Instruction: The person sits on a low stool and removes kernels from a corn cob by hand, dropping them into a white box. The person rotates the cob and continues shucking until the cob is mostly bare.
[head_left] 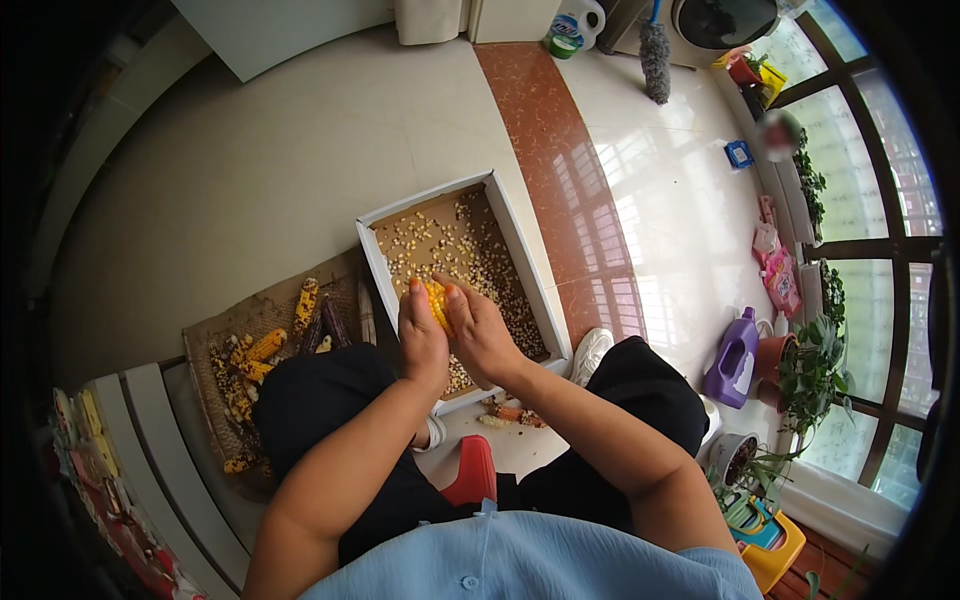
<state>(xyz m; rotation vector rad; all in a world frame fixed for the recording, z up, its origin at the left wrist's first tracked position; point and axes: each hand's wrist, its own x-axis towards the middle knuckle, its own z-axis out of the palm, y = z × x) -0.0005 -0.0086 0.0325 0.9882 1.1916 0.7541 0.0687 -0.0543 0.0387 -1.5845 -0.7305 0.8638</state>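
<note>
1. Corn cob [436, 303], yellow, is clamped between my two hands over the near end of the kernel box; only a short strip of it shows between the fingers.
2. Floor [280, 170] comes first by size: pale cream tiles, with a red-brown speckled strip [540, 130] running away past the box.
3. Woven mat [235, 345] lies on the floor to my left, carrying a pile of cobs [262, 347], yellow ones plus a few dark purple.
4. Cardboard box [372, 252], shallow, white rim, brown bottom, sits straight ahead, tilted a bit; loose kernels [450, 245], pale and dark mixed, are scattered over the bottom.
5. Purple jug [733, 358] stands far right by potted plants [812, 375] along the window.
6. My left hand [422, 338] is closed on the cob's left side, fingertips up at its top.
7. My right hand [478, 330] is closed on the cob's right side, thumb pressed against it, touching the left hand.
8. Stripped cob bits [510, 412] lie on the floor just below the box's near edge, between my knees.
</note>
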